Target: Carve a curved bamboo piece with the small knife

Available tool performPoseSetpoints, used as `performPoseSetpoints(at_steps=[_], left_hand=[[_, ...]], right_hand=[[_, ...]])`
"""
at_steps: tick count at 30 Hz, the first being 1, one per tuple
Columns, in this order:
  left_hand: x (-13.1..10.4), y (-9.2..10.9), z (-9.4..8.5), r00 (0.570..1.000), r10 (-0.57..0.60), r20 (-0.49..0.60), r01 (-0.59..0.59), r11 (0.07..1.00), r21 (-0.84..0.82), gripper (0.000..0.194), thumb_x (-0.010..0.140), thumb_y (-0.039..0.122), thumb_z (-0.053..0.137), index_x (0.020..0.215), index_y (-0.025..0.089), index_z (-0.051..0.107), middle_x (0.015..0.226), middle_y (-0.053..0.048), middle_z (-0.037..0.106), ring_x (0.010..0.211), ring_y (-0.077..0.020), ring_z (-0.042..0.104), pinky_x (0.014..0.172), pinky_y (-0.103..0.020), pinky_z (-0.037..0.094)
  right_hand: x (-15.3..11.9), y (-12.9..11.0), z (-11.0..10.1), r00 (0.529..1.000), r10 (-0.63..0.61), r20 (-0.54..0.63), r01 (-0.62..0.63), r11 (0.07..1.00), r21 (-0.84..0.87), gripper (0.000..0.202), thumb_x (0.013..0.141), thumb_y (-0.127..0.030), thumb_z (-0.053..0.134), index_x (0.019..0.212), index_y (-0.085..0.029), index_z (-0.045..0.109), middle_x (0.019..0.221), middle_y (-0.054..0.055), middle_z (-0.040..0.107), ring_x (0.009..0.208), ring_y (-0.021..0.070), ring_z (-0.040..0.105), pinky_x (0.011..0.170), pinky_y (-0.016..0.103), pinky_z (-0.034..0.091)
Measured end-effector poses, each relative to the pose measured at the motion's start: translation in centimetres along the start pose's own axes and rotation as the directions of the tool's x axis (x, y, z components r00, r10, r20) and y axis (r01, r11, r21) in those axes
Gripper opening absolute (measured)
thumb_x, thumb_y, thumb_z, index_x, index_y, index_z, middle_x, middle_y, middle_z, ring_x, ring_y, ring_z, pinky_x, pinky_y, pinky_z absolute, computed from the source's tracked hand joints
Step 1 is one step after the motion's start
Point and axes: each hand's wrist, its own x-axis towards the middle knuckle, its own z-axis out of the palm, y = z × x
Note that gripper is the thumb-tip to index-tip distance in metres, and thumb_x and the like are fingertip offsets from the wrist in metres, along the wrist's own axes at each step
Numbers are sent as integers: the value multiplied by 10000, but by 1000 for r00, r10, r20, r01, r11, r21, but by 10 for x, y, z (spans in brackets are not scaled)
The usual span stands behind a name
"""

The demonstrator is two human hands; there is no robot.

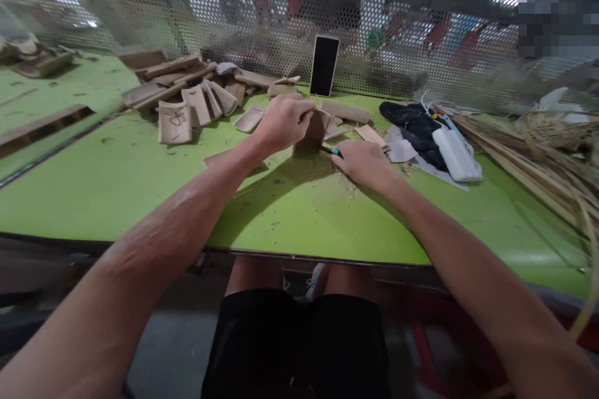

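Near the middle of the green table (pixel 299 218), my left hand (pixel 286 121) grips the top of a brown curved piece of wood or bamboo (pixel 312 136), which stands upright on the tabletop. My right hand (pixel 362 162) is closed around a small knife with a green part (pixel 336 152). The knife's narrow tip points left and is at the lower right edge of the brown piece. Small shavings (pixel 349 184) lie beneath and beside my right hand.
A phone (pixel 324 66) stands against the perforated metal screen (pixel 262 25). Curved pieces (pixel 175 122) are piled at the back left. Black gloves (pixel 414 128), a white object (pixel 457 154) and long strips (pixel 524 162) lie to the right. A long dark strip (pixel 42 128) lies far left.
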Motion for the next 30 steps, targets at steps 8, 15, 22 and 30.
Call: performPoseSetpoints(at_steps=[8,15,22,30], left_hand=[[1,1,-1,999,-33,23,33,999,-14,227,881,147,506,764,206,691,745,-79,652,761,-225,615,680,-357,442],[1,2,-3,1000,-11,15,11,1000,-1,223,882,149,497,787,206,691,720,-65,645,747,-212,606,670,-345,427],[1,-2,0,1000,-25,17,25,999,21,214,877,163,499,780,204,686,750,-86,651,770,-233,611,683,-372,431],[2,-1,-2,999,-35,31,36,999,-28,226,879,208,502,743,255,676,727,-81,644,797,-259,607,732,-406,448]], right_hand=[[3,1,2,991,56,-118,-48,996,72,393,1025,-430,377,1093,-150,644,944,144,698,755,237,593,651,336,368],[3,0,0,1000,13,-20,-12,1000,18,404,1022,-416,375,999,-146,674,908,136,700,755,234,594,623,320,353],[-1,-2,-1,1000,12,11,-12,1000,-18,397,1013,-413,400,1028,-140,687,955,144,711,788,238,612,642,320,360],[0,-3,5,999,24,-49,-24,1000,6,358,1007,-381,410,1047,-143,675,982,150,710,813,240,608,655,321,352]])
